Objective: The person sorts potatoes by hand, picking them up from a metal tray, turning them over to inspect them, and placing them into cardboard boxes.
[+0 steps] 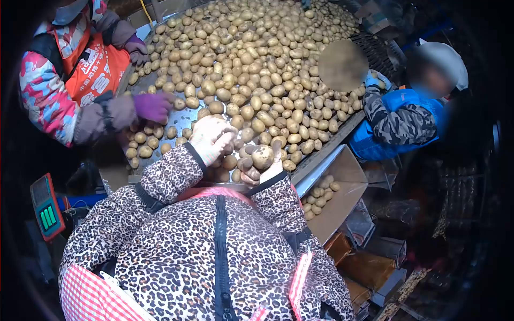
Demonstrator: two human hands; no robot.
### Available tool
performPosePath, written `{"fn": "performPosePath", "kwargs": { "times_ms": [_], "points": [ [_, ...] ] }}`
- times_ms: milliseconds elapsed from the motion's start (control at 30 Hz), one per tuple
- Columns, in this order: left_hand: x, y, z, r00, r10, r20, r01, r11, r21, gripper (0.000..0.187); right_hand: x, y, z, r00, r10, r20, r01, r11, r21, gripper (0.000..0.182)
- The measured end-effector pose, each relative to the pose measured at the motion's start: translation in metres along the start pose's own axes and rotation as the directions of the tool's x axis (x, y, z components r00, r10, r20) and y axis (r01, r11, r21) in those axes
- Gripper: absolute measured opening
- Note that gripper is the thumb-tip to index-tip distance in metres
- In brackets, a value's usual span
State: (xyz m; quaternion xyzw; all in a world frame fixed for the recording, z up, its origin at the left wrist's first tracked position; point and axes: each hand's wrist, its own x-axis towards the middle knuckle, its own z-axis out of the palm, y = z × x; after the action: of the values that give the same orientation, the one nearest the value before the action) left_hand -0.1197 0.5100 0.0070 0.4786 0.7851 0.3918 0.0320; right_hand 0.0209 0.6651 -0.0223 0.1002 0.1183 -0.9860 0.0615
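1. Currently, the right hand (270, 169) pinches a large potato (262, 156) between thumb and fingers.
2. Beside that grip, the left hand (212, 139) curls; whether it holds anything, I cannot tell.
3. Beyond both, loose potatoes (235, 59) spread.

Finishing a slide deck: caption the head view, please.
Right hand holding a potato, left hand nearby, at a table heaped with potatoes.

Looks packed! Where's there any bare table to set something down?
The clearest patch of table lies between the co-worker's nearer purple glove and the left hand, edged by potatoes; it may fit something small. Narrower gaps show below that glove in the picture, among scattered potatoes. It's crowded around the right hand, and the far side is covered.
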Motion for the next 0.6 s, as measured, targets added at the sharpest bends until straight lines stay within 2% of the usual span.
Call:
{"fn": "performPosePath", "kwargs": {
  "times_ms": [33, 100, 133, 167, 233, 267, 300, 367, 433, 500, 533, 600],
  "points": [
    [0.006, 0.008, -0.009, 0.997, 0.049, 0.063, -0.044, 0.995, -0.087, 0.024, 0.003, -0.001, 0.005, 0.997, 0.02, -0.07, -0.018, 1.0, 0.023, 0.087],
    [0.009, 0.035, -0.012, 0.944, 0.33, 0.022, -0.331, 0.942, 0.05, 0.034, 0.011, -0.001, 0.013, 0.962, 0.04, -0.271, -0.033, 0.999, 0.03, 0.09],
    [0.004, 0.056, -0.008, 0.979, 0.193, -0.061, -0.193, 0.981, 0.002, 0.048, 0.021, 0.006, 0.013, 0.938, -0.045, -0.343, 0.044, 0.999, -0.01, 0.091],
    [0.007, 0.062, -0.003, 0.987, 0.148, -0.062, -0.144, 0.987, 0.073, 0.061, 0.027, 0.011, 0.017, 0.901, -0.134, -0.412, 0.121, 0.991, -0.057, 0.093],
    [0.014, 0.057, -0.007, 0.992, 0.042, 0.122, -0.052, 0.995, 0.081, 0.059, 0.01, 0.007, 0.033, 0.867, -0.146, -0.476, -0.086, 0.898, -0.431, 0.093],
    [0.008, 0.05, -0.009, 0.978, 0.04, 0.203, -0.058, 0.995, 0.083, 0.058, 0.017, 0.021, 0.024, 0.905, -0.146, -0.399, -0.009, 0.932, -0.362, 0.092],
    [0.0, 0.054, -0.009, 0.975, -0.015, 0.222, 0.006, 0.999, 0.042, 0.055, 0.018, 0.032, 0.017, 0.893, -0.202, -0.403, 0.027, 0.916, -0.401, 0.085],
    [-0.011, 0.051, -0.001, 0.975, -0.105, 0.196, 0.116, 0.992, -0.049, 0.056, 0.013, 0.035, 0.041, 0.864, -0.211, -0.457, 0.007, 0.913, -0.408, 0.084],
    [-0.021, 0.044, 0.01, 0.939, -0.207, 0.274, 0.3, 0.884, -0.358, 0.056, 0.02, 0.041, 0.013, 0.87, -0.186, -0.457, -0.013, 0.917, -0.398, 0.082],
    [-0.008, 0.049, 0.014, 0.933, -0.254, 0.253, 0.342, 0.842, -0.418, 0.05, 0.026, 0.039, 0.016, 0.853, -0.154, -0.499, -0.019, 0.946, -0.324, 0.078],
    [-0.007, 0.049, 0.016, 0.897, -0.349, 0.271, 0.436, 0.803, -0.407, 0.044, 0.028, 0.034, 0.033, 0.83, -0.135, -0.541, -0.008, 0.967, -0.254, 0.075],
    [-0.008, 0.048, 0.021, 0.797, -0.524, 0.301, 0.604, 0.701, -0.379, 0.032, 0.036, 0.048, 0.019, 0.843, -0.213, -0.493, 0.094, 0.962, -0.255, 0.072]
  ]
}}
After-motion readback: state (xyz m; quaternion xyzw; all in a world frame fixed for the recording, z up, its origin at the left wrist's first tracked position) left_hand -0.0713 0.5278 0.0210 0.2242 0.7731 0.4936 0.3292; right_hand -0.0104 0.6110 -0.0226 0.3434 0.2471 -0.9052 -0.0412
